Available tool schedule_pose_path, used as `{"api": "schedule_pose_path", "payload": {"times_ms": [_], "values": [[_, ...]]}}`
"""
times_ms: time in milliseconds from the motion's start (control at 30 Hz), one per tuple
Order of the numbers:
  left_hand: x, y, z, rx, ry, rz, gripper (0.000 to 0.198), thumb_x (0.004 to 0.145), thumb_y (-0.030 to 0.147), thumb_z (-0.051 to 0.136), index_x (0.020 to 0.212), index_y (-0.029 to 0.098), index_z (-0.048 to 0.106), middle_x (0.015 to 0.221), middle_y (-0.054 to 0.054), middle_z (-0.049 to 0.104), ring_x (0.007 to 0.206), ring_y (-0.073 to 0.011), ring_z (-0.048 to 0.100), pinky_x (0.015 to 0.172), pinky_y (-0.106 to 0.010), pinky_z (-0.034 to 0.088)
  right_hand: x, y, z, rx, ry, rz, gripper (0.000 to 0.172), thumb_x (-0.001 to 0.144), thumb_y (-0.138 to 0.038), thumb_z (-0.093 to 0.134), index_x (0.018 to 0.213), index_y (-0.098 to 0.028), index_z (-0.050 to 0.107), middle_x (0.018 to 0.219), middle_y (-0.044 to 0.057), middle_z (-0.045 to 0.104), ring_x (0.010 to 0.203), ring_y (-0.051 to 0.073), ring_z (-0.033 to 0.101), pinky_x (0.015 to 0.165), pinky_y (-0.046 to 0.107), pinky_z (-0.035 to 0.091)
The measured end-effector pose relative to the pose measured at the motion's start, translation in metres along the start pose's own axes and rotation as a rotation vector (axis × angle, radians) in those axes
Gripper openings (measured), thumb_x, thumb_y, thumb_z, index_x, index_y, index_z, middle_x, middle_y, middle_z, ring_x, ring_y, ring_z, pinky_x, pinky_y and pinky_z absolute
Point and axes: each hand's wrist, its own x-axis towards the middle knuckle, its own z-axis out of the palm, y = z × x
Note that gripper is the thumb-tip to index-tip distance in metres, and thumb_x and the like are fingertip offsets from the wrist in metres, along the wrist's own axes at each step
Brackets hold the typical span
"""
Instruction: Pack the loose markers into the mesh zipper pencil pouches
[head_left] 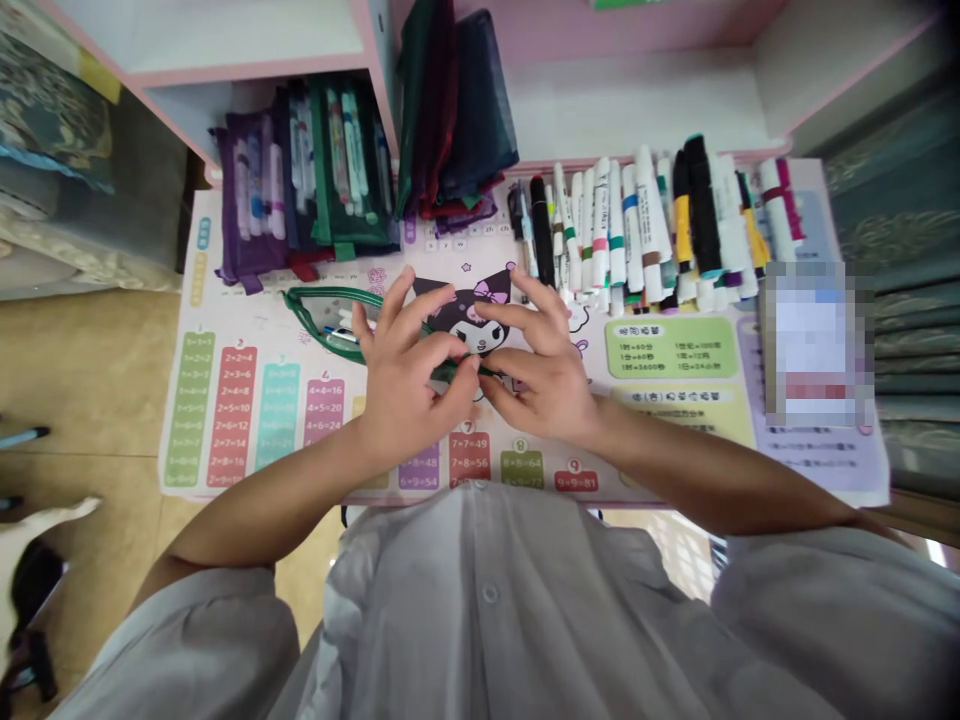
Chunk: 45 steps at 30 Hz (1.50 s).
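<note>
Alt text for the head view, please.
A person's left hand and right hand pinch one end of a green pouch with pens inside, over a mat printed with times tables. Other mesh pouches sit at back left and centre; markers lie in a row at back right.

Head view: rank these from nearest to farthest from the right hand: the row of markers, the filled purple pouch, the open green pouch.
1. Green pouch: pinched at one end by the right hand, with its gaping part to the left.
2. Markers: in a row, beyond the hand and rightward.
3. Purple pouch: beyond, at the left by the shelf.
</note>
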Motion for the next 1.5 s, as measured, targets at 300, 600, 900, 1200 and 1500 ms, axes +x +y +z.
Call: {"api": "schedule_pose_path", "payload": {"times_ms": [300,600,900,1200,1500], "values": [[0.001,-0.003,-0.005,-0.023,-0.054,-0.028,0.027,0.093,0.039,0.052,0.073,0.023,0.06,0.141,0.001,0.055,0.148,-0.0333,0.027,0.12,-0.067,0.011,0.0,0.003,0.001,0.064,-0.003,-0.003,0.014,0.084,-0.034,0.063,0.072,-0.027,0.067,0.137,-0.003,0.056,0.15,0.038,0.021,0.119,0.065,0.021],[0.0,-0.006,-0.003,-0.105,0.008,-0.013,0.029,0.093,0.044,0.053,0.072,0.025,0.06,0.143,0.003,0.055,0.149,-0.0346,0.025,0.121,-0.068,0.007,-0.003,0.015,0.008,0.121,0.13,-0.146,0.012,0.083,-0.034,0.065,0.075,-0.026,0.066,0.136,-0.002,0.057,0.147,0.037,0.027,0.117,0.066,0.026],[-0.001,-0.009,-0.003,-0.156,-0.016,-0.04,0.029,0.091,0.047,0.054,0.071,0.026,0.059,0.145,0.004,0.053,0.151,-0.0358,0.021,0.121,-0.071,0.001,-0.003,0.023,0.012,0.165,0.196,-0.245,0.008,0.083,-0.032,0.066,0.077,-0.027,0.065,0.137,-0.002,0.057,0.147,0.037,0.03,0.117,0.065,0.028],[-0.002,-0.008,-0.003,-0.127,-0.008,-0.024,0.03,0.093,0.045,0.051,0.072,0.025,0.058,0.145,0.004,0.052,0.151,-0.0346,0.022,0.121,-0.071,0.003,-0.003,0.023,0.013,0.174,0.199,-0.242,0.01,0.083,-0.029,0.066,0.074,-0.026,0.064,0.135,-0.001,0.058,0.147,0.037,0.03,0.117,0.066,0.028],[-0.003,-0.011,-0.004,-0.134,0.002,-0.023,0.025,0.092,0.04,0.054,0.072,0.025,0.058,0.144,0.002,0.053,0.15,-0.034,0.025,0.121,-0.07,0.006,-0.003,0.023,0.012,0.156,0.219,-0.252,0.011,0.083,-0.03,0.065,0.074,-0.025,0.064,0.133,-0.001,0.06,0.144,0.036,0.034,0.115,0.065,0.032]]}}
